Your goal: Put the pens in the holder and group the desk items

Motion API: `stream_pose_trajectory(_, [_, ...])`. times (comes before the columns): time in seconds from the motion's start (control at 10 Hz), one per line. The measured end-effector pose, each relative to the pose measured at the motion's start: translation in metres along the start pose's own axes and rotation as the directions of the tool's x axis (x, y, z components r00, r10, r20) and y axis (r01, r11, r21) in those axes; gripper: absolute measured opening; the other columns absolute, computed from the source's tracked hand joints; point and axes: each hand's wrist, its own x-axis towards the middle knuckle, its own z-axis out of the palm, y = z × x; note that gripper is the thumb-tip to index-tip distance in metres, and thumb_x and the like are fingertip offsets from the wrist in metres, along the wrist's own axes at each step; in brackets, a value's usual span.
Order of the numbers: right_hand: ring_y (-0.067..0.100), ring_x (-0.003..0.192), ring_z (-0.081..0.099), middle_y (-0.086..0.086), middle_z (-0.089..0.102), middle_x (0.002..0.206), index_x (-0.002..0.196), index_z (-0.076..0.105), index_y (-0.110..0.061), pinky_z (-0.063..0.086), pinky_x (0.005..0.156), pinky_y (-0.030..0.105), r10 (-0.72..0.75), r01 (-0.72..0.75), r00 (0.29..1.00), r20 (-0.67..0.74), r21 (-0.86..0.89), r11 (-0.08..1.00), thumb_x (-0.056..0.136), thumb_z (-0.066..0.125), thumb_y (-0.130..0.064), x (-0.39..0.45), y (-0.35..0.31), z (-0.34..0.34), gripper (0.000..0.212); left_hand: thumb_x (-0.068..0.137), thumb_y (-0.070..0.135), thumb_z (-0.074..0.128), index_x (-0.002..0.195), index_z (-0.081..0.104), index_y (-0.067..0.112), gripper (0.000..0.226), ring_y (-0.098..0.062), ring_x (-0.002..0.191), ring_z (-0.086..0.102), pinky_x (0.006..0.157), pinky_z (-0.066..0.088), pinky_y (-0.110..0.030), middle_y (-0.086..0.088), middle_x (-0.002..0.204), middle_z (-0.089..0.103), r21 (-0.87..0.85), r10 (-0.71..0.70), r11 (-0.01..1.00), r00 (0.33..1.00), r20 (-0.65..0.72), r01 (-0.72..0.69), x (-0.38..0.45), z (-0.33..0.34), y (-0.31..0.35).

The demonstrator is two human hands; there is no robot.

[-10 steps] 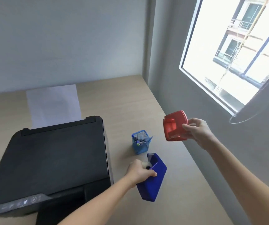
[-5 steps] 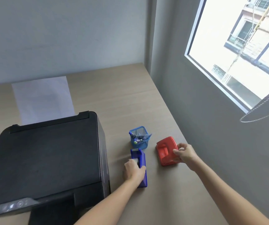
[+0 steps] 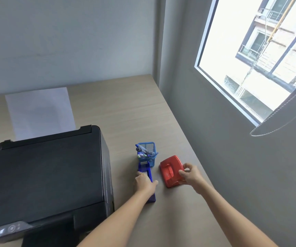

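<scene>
Left hand [image 3: 145,182] resting curled over long dark-blue plastic stapler [image 3: 146,172] lying on wood desk [image 3: 125,111], nose touching blue mesh pen holder [image 3: 146,154] holding pens [image 3: 143,152]. Right hand [image 3: 191,175] pinching edge of red plastic hole punch [image 3: 171,171] sitting beside holder.

No text is legible; the marks on the red hole punch [image 3: 171,171] and printer [image 3: 42,177] panel are blurred.
</scene>
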Motion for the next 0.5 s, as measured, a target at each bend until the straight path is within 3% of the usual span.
stream_pose_trajectory(0.2, [0.032,0.063,0.064,0.023,0.062,0.081,0.084,0.054,-0.006,0.06,0.07,0.05,0.008,-0.006,0.997,-0.073,0.023,1.0,0.089,0.057,-0.004,-0.006,0.002,0.006,0.007,0.076,0.034,0.073,0.131,0.032,-0.002,0.077,-0.029,0.137,0.036,0.107,0.037,-0.031,-0.018,0.142,0.041,-0.046,0.063,0.997,0.987,0.147,-0.056,-0.032,-0.009,-0.019])
stream_pose_trajectory(0.3, [0.032,0.061,0.065,0.028,0.064,0.093,0.085,0.057,-0.006,0.061,0.065,0.044,0.026,-0.021,0.992,-0.124,0.04,0.999,0.09,0.057,-0.007,-0.011,0.003,0.008,0.005,0.079,0.038,0.068,0.14,0.024,0.002,0.084,-0.027,0.145,0.022,0.113,0.03,-0.032,-0.016,0.151,0.029,-0.065,0.126,0.991,0.973,0.195,-0.115,-0.061,-0.019,-0.033])
stream_pose_trajectory(0.4, [0.032,0.068,0.066,0.022,0.066,0.095,0.099,0.059,-0.005,0.06,0.072,0.048,0.036,-0.036,0.986,-0.163,0.005,0.999,0.091,0.057,-0.019,-0.014,0.013,0.014,0.017,0.081,0.041,0.064,0.141,0.027,0.01,0.076,-0.021,0.139,0.033,0.109,0.031,-0.028,-0.007,0.148,0.03,-0.115,0.227,0.972,0.953,0.203,-0.207,-0.09,-0.034,-0.055])
stream_pose_trajectory(0.5, [0.028,0.088,0.063,0.012,0.067,0.103,0.112,0.057,-0.01,0.05,0.076,0.035,-0.076,0.043,0.964,-0.255,-0.132,0.99,0.092,0.054,-0.032,-0.042,-0.012,0.009,0.03,0.083,0.042,0.064,0.141,0.037,0.02,0.068,-0.012,0.133,0.043,0.108,0.034,-0.025,0.002,0.145,0.042,-0.236,0.324,0.933,0.918,0.23,-0.271,-0.113,-0.064,-0.075])
